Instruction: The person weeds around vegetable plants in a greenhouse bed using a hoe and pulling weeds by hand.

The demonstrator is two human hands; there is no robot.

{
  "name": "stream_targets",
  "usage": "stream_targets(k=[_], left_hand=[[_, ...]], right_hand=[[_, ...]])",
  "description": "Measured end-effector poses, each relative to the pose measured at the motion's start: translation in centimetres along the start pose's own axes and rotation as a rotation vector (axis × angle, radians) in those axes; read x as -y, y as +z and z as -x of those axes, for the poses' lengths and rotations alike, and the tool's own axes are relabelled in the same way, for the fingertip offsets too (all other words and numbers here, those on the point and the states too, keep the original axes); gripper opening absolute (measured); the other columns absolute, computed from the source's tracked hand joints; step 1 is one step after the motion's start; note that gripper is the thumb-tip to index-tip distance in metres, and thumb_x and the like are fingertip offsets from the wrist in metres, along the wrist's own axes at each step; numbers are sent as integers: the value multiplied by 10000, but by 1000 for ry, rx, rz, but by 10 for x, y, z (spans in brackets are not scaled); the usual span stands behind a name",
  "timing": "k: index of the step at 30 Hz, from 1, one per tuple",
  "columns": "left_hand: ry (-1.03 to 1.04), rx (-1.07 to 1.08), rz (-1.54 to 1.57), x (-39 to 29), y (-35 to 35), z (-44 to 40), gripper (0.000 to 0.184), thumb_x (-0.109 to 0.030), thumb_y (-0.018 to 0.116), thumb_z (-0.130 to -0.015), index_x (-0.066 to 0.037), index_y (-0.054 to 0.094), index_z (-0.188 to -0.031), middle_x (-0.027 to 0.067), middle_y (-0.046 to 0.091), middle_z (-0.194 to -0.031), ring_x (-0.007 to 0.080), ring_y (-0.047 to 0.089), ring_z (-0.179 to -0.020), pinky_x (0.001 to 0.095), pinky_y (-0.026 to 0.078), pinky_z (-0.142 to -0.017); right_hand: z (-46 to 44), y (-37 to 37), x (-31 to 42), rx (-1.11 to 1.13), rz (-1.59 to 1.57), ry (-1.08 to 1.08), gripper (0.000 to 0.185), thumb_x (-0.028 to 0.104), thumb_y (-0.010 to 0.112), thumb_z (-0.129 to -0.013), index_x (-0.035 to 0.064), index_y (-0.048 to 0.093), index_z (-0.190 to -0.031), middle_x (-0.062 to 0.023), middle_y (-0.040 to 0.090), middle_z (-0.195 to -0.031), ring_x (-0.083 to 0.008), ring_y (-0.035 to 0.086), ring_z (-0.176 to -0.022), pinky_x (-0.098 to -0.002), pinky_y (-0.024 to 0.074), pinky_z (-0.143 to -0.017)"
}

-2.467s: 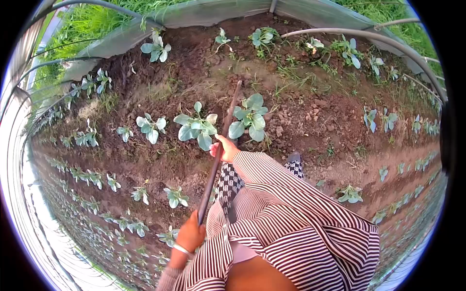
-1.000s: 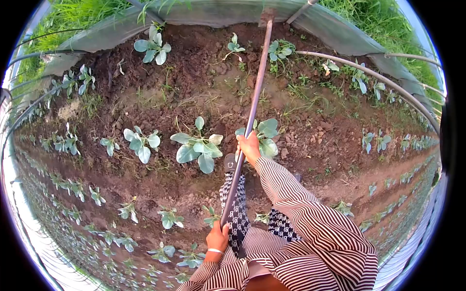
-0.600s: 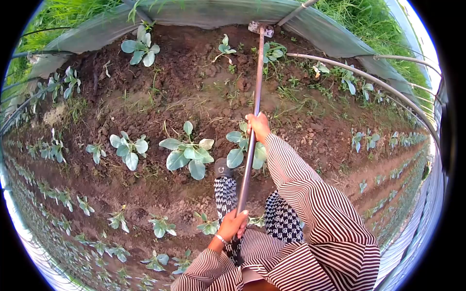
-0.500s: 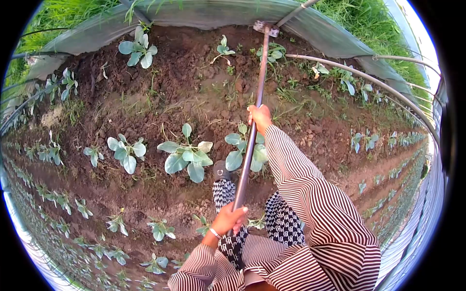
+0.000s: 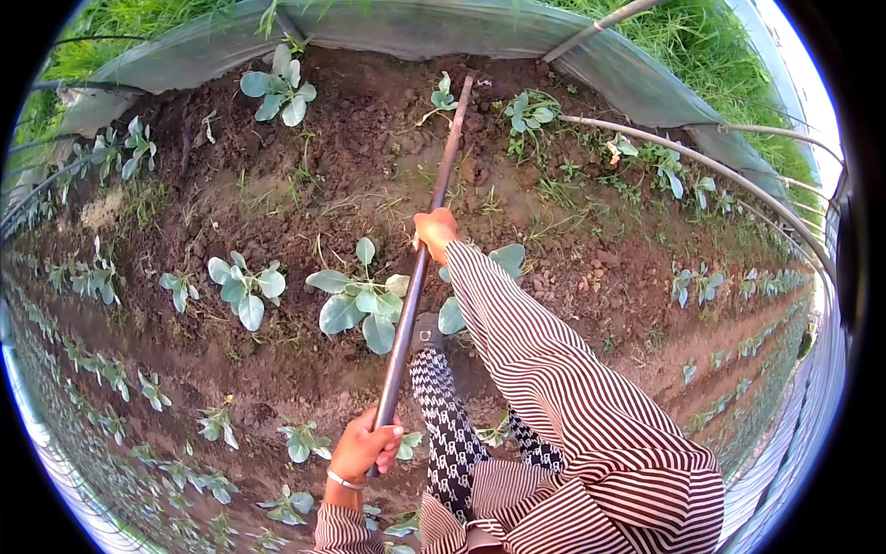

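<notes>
With the fingers of my left hand (image 5: pixel 363 448) and right hand (image 5: pixel 437 229) wrapped round the pole (image 5: pixel 407 314), its far end down at the soil (image 5: pixel 360 125) between a seedling (image 5: pixel 443 98) and a leafier plant (image 5: pixel 530 112), I'd steer gently; bruising either looks easy.

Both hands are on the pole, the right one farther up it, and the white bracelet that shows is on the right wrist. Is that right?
Not quite: the white bracelet that shows is on the wrist of the left hand, as the head view shows. Both hands are on the pole, with the right hand farther up it.
</notes>
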State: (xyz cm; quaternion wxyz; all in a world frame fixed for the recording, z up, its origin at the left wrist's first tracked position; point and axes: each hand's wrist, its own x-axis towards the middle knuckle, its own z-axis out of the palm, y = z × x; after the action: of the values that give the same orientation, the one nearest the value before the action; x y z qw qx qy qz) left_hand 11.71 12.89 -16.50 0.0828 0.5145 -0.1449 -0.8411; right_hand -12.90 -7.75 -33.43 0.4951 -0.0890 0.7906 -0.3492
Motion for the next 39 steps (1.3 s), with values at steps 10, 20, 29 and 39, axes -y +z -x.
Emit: stream_targets(k=[10, 20, 29, 39], left_hand=[[-25, 44, 117, 94, 76, 5, 102, 1, 512, -820, -32, 428, -868, 9, 414, -536, 95, 391, -371, 250, 342, -324], [-48, 308, 575, 151, 79, -4, 97, 6, 496, -837, -35, 410, -857, -11, 343, -509, 85, 338, -339, 235, 315, -300], [180, -264, -124, 197, 109, -33, 97, -89, 580, -794, -43, 508, -840, 10, 519, -559, 79, 498, -384, 245, 416, -362], [236, -601, -415, 133, 136, -155, 344, -187, 576, -771, 43, 421, -975, 269, 595, -706, 407, 617, -644, 458, 485, -566]], right_hand=[[29, -69, -33, 226, 95, -82, 163, 59, 522, -779, -98, 506, -738, -125, 529, -551, -231, 535, -417, -355, 424, -372], [50, -79, -52, 63, 371, -239, 320, 171, 581, -776, -90, 472, -926, -198, 596, -678, -263, 614, -523, -370, 488, -472], [52, -65, -67, 441, -62, -5, 189, 68, 575, -780, 33, 403, -850, -32, 454, -627, -107, 453, -441, -275, 395, -348], [-55, 18, -43, 498, 51, -267, 201, 112, 599, -766, -63, 519, -824, -61, 506, -531, -157, 470, -366, -311, 393, -328]])
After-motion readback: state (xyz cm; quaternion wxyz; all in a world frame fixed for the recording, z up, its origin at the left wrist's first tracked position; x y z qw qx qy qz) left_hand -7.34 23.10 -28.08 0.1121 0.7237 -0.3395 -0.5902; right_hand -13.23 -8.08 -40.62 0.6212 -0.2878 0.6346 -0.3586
